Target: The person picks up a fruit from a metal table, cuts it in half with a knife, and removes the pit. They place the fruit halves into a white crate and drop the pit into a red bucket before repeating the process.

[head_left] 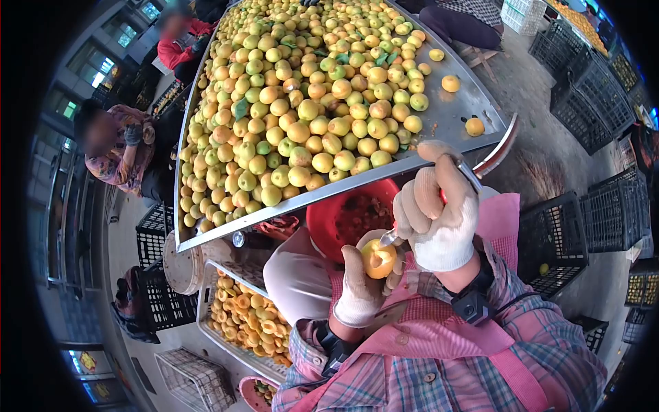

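My left hand (361, 292), in a white glove with tan-coated fingers, is closed around an apricot (379, 259). The fruit is cut open, with its inside facing up. In my right hand (441, 216), gloved the same way, is a pitting knife. Its curved blade (500, 150) sticks out past the thumb side, and bits of red handle show between the fingers. A small metal tip (388, 237) at its lower end reaches the apricot's upper edge. Just beyond my hands a metal-rimmed table (473, 103) carries a big heap of whole apricots (288, 123).
Below the table edge stands a red basin (317, 223) with dark scraps inside. A crate (206, 302) at my left holds halved apricots (250, 323). Black crates (555, 237) stand at the right. Two people (123, 147) (182, 44) sit along the table's left side.
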Tool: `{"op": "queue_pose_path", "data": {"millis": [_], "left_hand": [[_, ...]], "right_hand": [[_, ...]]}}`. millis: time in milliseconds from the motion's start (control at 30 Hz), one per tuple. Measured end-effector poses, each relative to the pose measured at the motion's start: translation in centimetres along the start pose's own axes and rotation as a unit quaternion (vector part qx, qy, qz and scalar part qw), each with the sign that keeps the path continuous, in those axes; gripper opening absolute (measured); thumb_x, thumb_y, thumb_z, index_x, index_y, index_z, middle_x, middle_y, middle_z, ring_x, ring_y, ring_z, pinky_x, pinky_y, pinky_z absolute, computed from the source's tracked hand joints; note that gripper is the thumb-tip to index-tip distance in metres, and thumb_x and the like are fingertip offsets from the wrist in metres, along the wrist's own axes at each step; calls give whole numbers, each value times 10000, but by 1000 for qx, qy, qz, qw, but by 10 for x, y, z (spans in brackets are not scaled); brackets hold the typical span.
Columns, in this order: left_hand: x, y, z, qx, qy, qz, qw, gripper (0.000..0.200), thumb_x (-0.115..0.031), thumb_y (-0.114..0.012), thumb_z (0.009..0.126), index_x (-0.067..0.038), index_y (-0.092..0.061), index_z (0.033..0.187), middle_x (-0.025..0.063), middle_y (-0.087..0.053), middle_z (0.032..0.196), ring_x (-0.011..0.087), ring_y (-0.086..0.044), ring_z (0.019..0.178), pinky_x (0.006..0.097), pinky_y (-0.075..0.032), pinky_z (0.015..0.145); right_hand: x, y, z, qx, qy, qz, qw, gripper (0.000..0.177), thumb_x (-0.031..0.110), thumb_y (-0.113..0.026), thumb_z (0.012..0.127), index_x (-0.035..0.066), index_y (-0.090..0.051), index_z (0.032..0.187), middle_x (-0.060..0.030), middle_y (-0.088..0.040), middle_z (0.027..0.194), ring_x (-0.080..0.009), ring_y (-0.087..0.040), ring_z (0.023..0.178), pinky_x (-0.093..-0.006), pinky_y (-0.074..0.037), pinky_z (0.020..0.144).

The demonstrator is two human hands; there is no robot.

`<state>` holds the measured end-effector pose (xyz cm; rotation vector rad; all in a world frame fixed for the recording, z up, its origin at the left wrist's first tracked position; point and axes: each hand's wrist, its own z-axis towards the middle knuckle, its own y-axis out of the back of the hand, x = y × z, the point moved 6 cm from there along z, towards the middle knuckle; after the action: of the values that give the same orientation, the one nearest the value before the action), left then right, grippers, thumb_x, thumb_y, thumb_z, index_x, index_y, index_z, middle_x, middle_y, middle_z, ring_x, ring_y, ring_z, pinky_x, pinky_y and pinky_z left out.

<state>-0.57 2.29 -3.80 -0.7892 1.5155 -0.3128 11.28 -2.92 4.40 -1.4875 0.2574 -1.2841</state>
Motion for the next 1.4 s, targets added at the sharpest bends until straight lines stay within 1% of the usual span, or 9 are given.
{"op": "queue_pose_path", "data": {"millis": [367,433,567,767,1200,1267,1300,1367,1400], "left_hand": [[-3,-6,-10,-13,51,30,998,844,-800,-177,865,-93,-511,1182,-5,-567,782,55,-436,582,186,-305,498],[-5,-7,-13,-23,71,19,997,823,-779,-169,883,-91,-508,1180,-8,-565,789,52,-431,588,187,-305,503],[-4,-6,-16,2,98,13,995,775,-727,-153,924,-85,-507,1176,-14,-561,801,50,-427,598,182,-311,522],[-11,-14,-16,-65,126,13,990,748,-685,-137,953,-74,-521,1147,-4,-575,799,63,-471,610,185,-346,527],[-6,-10,-15,-76,183,-69,978,684,-672,-192,963,-103,-535,1124,27,-593,754,84,-472,541,188,-324,461],[-10,-16,-15,-29,159,-147,976,460,-496,-416,1000,-62,-496,1128,29,-585,774,80,-463,545,180,-350,493],[-9,-15,-16,-30,157,-148,976,460,-496,-416,1000,-62,-496,1128,29,-585,774,80,-463,545,180,-350,493],[-10,-10,-16,-10,83,-41,996,331,-197,-636,909,-9,-444,1102,36,-581,815,95,-485,587,195,-403,547],[-8,-8,-15,-11,81,-42,996,331,-197,-636,909,-9,-444,1102,36,-581,815,95,-485,587,195,-403,547]], "right_hand": [[10,-32,-13,168,91,-84,978,242,193,-406,1022,22,-519,1152,33,-326,514,-99,-317,369,-296,-384,391],[4,-32,-12,163,12,-28,986,240,-26,-407,932,-43,-549,1124,32,-360,500,-74,-317,387,-244,-334,395],[1,-23,-2,64,-57,86,993,220,65,-378,997,-8,-553,1109,38,-310,494,-83,-295,354,-254,-325,361],[10,-28,-16,143,40,16,989,184,69,-468,980,-42,-575,1080,-7,-392,531,-108,-365,402,-275,-396,415],[7,-14,-24,145,9,-1,989,269,147,-597,923,-57,-570,1095,-76,-542,703,-170,-519,551,-309,-464,528],[4,-7,-27,171,-8,33,985,304,159,-605,919,-52,-560,1133,-109,-594,780,-195,-571,602,-327,-503,568],[4,-4,-31,190,-8,10,982,341,154,-621,908,-37,-542,1179,-139,-618,878,-218,-612,673,-348,-531,632],[2,4,-37,210,-10,-13,978,386,149,-636,896,-23,-524,1224,-169,-642,977,-241,-652,744,-369,-560,696],[-5,10,-40,218,-62,38,973,427,146,-646,887,-8,-503,1259,-183,-635,1052,-252,-664,799,-367,-564,751]]}}
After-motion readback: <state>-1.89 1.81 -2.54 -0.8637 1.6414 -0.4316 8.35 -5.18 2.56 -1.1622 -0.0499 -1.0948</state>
